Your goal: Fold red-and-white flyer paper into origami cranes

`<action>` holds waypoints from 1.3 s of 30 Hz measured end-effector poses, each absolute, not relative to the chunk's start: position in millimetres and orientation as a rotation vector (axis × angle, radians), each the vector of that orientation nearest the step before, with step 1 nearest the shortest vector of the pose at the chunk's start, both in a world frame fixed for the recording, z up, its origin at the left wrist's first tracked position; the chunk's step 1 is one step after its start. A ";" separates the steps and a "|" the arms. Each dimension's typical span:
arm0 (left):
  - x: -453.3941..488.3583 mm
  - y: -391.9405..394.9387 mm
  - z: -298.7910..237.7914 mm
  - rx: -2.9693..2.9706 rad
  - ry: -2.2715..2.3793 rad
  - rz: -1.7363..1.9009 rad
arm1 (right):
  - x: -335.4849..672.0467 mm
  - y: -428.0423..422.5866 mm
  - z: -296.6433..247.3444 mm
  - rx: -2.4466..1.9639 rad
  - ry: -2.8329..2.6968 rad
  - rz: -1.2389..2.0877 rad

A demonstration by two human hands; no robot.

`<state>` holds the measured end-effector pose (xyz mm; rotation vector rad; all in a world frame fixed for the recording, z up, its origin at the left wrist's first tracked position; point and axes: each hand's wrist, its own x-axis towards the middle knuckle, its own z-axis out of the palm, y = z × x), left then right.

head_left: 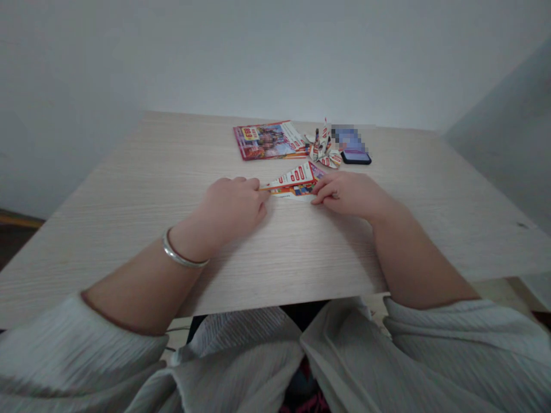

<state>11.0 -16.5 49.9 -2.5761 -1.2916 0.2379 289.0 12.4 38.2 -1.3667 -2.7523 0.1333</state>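
A printed paper sheet [297,179], folded to a narrow point on its left, lies on the table between my hands. The fingers of my left hand [239,203] are closed at the pointed left end of the paper. At its wider right end, my right hand [344,194] has its fingers curled on the paper's edge. Red labels on white show on the upper flap, with a colourful picture strip beneath it. My fingers hide both ends of the sheet.
Behind the paper lies a stack of colourful printed leaflets [269,140]. Folded paper figures [325,150] stand at its right, made of similar print. A phone [355,150] lies beside them. The pale wooden table [142,172] meets a wall at the back.
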 end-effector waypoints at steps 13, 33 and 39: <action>11.7 -12.9 43.6 -2.602 -1.243 0.104 | 289.5 14.1 33.8 -1.360 -2.580 0.109; 14.9 -4.6 34.7 -2.621 -1.156 -0.229 | 231.4 -2.2 23.7 -1.375 -2.485 -0.219; 20.4 -8.9 34.5 -2.670 -1.179 -0.339 | 228.1 -6.4 23.4 -1.241 -2.420 -0.164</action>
